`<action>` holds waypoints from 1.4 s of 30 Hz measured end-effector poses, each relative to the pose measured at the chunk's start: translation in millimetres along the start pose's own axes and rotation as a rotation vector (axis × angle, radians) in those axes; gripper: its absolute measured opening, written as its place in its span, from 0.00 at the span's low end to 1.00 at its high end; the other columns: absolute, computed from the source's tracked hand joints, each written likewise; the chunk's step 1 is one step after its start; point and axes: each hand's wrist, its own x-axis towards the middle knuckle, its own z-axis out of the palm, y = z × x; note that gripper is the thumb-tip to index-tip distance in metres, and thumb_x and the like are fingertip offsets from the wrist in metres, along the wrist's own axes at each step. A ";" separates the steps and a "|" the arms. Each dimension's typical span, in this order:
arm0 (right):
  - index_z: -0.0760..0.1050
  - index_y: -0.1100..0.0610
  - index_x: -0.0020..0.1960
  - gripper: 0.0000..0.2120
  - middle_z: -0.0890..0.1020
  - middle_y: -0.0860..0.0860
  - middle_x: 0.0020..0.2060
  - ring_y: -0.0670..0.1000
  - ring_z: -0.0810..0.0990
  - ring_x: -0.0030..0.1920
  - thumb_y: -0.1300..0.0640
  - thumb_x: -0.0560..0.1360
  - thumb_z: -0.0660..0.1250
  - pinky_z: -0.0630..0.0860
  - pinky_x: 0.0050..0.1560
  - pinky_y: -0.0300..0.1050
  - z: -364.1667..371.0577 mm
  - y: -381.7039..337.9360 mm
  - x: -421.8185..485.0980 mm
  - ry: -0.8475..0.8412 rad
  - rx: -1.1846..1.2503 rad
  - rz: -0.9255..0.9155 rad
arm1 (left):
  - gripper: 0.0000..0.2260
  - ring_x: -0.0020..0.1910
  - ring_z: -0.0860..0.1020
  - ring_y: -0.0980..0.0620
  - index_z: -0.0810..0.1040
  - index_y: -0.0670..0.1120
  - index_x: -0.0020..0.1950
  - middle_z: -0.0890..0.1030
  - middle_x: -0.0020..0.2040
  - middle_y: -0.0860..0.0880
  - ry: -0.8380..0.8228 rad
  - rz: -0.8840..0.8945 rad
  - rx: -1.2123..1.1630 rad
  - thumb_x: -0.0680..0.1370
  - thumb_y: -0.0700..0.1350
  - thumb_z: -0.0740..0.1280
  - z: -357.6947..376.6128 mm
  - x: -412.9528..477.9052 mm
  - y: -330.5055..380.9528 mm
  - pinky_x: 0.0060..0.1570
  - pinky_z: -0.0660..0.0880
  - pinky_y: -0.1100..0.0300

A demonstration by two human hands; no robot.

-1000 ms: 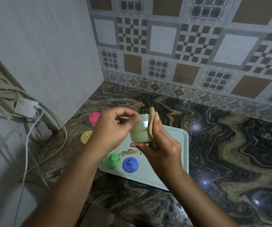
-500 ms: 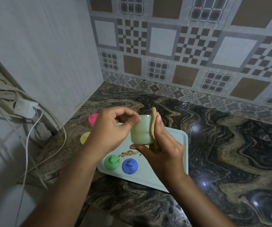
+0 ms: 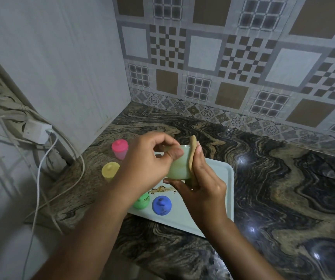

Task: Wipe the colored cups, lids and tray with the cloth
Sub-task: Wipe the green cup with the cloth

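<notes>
My left hand (image 3: 148,158) pinches the rim of a pale green cup (image 3: 179,166), holding it above the light blue tray (image 3: 226,188). My right hand (image 3: 201,184) presses a tan cloth (image 3: 192,156) flat against the cup's right side. On the tray lie a green lid (image 3: 142,202) and a blue lid (image 3: 162,205), next to a brown smear (image 3: 162,189). A pink cup (image 3: 119,148) with its lid on and a yellow cup (image 3: 110,171) with its lid on stand on the counter left of the tray.
The marbled dark counter (image 3: 283,188) stretches to the right and front. A tiled wall (image 3: 223,67) rises behind and a grey panel (image 3: 71,77) stands at the left. A white adapter (image 3: 35,131) with loose cables (image 3: 39,178) hangs at the left edge.
The cup has turned slightly between my hands, and the small sticker seen on it earlier no longer shows. My hands stay in the same place above the tray.
</notes>
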 end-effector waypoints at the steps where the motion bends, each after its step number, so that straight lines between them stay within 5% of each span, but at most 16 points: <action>1: 0.65 0.71 0.73 0.43 0.76 0.61 0.68 0.56 0.79 0.67 0.55 0.67 0.81 0.79 0.61 0.49 -0.4 0.5 -1.5 0.007 0.038 0.013 | 0.03 0.45 0.82 0.58 0.84 0.56 0.45 0.84 0.43 0.58 0.007 -0.001 0.003 0.73 0.50 0.75 0.2 -1.4 1.7 0.46 0.79 0.59; 5: 0.65 0.66 0.75 0.46 0.76 0.29 0.63 0.35 0.75 0.51 0.42 0.68 0.78 0.84 0.46 0.53 -8.1 -5.5 1.3 0.059 0.299 0.161 | 0.12 0.51 0.84 0.58 0.85 0.53 0.54 0.86 0.50 0.58 -0.083 -0.131 -0.228 0.74 0.55 0.69 -8.5 -2.5 -2.8 0.53 0.78 0.57; 8: 0.67 0.67 0.74 0.45 0.74 0.23 0.61 0.35 0.73 0.46 0.40 0.69 0.77 0.84 0.43 0.51 -10.5 -7.5 6.7 0.021 0.333 0.185 | 0.05 0.45 0.84 0.56 0.86 0.53 0.46 0.87 0.45 0.53 -0.082 -0.188 -0.384 0.72 0.49 0.72 -10.3 -1.0 -5.6 0.47 0.78 0.57; 11: 0.68 0.70 0.72 0.41 0.82 0.45 0.63 0.37 0.81 0.50 0.49 0.68 0.79 0.82 0.50 0.42 -6.0 -9.5 3.9 0.014 0.164 0.079 | 0.05 0.39 0.81 0.59 0.84 0.54 0.42 0.85 0.40 0.55 -0.054 -0.133 -0.299 0.73 0.43 0.74 -10.7 3.6 -3.0 0.43 0.76 0.61; 14: 0.68 0.74 0.70 0.39 0.81 0.65 0.61 0.59 0.85 0.56 0.50 0.70 0.77 0.81 0.56 0.47 -1.2 -6.5 -1.7 0.000 0.014 -0.007 | 0.06 0.43 0.80 0.58 0.81 0.53 0.42 0.83 0.40 0.57 -0.038 0.018 0.000 0.74 0.42 0.74 -6.4 0.6 4.3 0.46 0.76 0.62; 17: 0.68 0.72 0.70 0.40 0.85 0.60 0.53 0.49 0.85 0.47 0.50 0.69 0.78 0.81 0.50 0.37 -6.6 -4.7 -3.2 0.001 0.077 0.068 | 0.01 0.47 0.81 0.59 0.83 0.55 0.45 0.84 0.44 0.59 -0.012 0.028 0.006 0.75 0.49 0.74 -1.3 -6.5 6.8 0.46 0.75 0.68; 20: 0.69 0.67 0.73 0.43 0.84 0.38 0.50 0.37 0.73 0.35 0.43 0.68 0.78 0.77 0.37 0.37 -14.4 -8.3 -5.6 0.042 0.289 0.229 | 0.11 0.54 0.83 0.57 0.84 0.54 0.54 0.85 0.52 0.57 -0.109 -0.118 -0.256 0.75 0.54 0.70 -5.4 -6.9 0.6 0.53 0.79 0.58; 24: 0.69 0.69 0.73 0.43 0.80 0.29 0.56 0.30 0.74 0.41 0.46 0.67 0.79 0.78 0.41 0.34 -17.0 -6.3 0.4 -0.027 0.362 0.220 | 0.04 0.44 0.84 0.56 0.85 0.51 0.44 0.86 0.43 0.52 -0.115 -0.258 -0.492 0.71 0.47 0.71 -4.9 -2.6 1.9 0.43 0.80 0.60; 26: 0.68 0.71 0.71 0.42 0.84 0.42 0.56 0.35 0.80 0.46 0.48 0.68 0.80 0.79 0.48 0.33 -15.8 -8.1 2.8 -0.026 0.197 0.133 | 0.01 0.39 0.81 0.59 0.83 0.52 0.42 0.84 0.39 0.56 -0.086 -0.192 -0.366 0.73 0.45 0.73 -4.2 1.5 3.5 0.41 0.78 0.63; 28: 0.68 0.73 0.70 0.42 0.85 0.60 0.53 0.52 0.84 0.47 0.49 0.68 0.80 0.81 0.52 0.37 -13.8 -9.4 2.1 0.006 0.084 0.020 | 0.05 0.37 0.79 0.62 0.82 0.53 0.41 0.82 0.38 0.60 -0.050 -0.056 -0.127 0.75 0.44 0.73 -2.8 1.8 5.1 0.41 0.73 0.68; 31: 0.67 0.71 0.71 0.41 0.85 0.53 0.52 0.45 0.82 0.43 0.48 0.70 0.78 0.80 0.48 0.36 -13.6 -12.2 4.1 0.037 0.123 0.033 | 0.01 0.44 0.81 0.57 0.84 0.54 0.45 0.84 0.43 0.59 -0.007 0.015 -0.081 0.75 0.50 0.73 -2.5 -2.0 11.2 0.45 0.76 0.64; 35: 0.66 0.67 0.73 0.42 0.80 0.40 0.48 0.34 0.72 0.39 0.45 0.69 0.78 0.76 0.40 0.34 -17.3 -11.7 5.0 0.044 0.269 0.154 | 0.12 0.53 0.83 0.56 0.84 0.51 0.55 0.86 0.51 0.56 -0.103 -0.138 -0.285 0.75 0.53 0.69 -9.4 -3.7 5.3 0.48 0.79 0.63; 38: 0.67 0.69 0.72 0.43 0.82 0.44 0.53 0.33 0.75 0.43 0.49 0.67 0.80 0.76 0.46 0.31 -16.1 -9.3 7.1 0.008 0.235 0.124 | 0.07 0.46 0.84 0.56 0.85 0.51 0.48 0.87 0.46 0.51 -0.084 -0.227 -0.430 0.72 0.49 0.71 -9.3 -2.9 4.1 0.43 0.80 0.62; 42: 0.67 0.72 0.71 0.42 0.81 0.65 0.61 0.60 0.85 0.57 0.52 0.67 0.81 0.78 0.60 0.36 -11.0 -6.6 5.7 -0.010 0.033 -0.031 | 0.02 0.37 0.79 0.60 0.83 0.56 0.41 0.84 0.40 0.56 0.016 -0.055 -0.119 0.73 0.49 0.74 -3.6 -2.5 4.3 0.39 0.74 0.67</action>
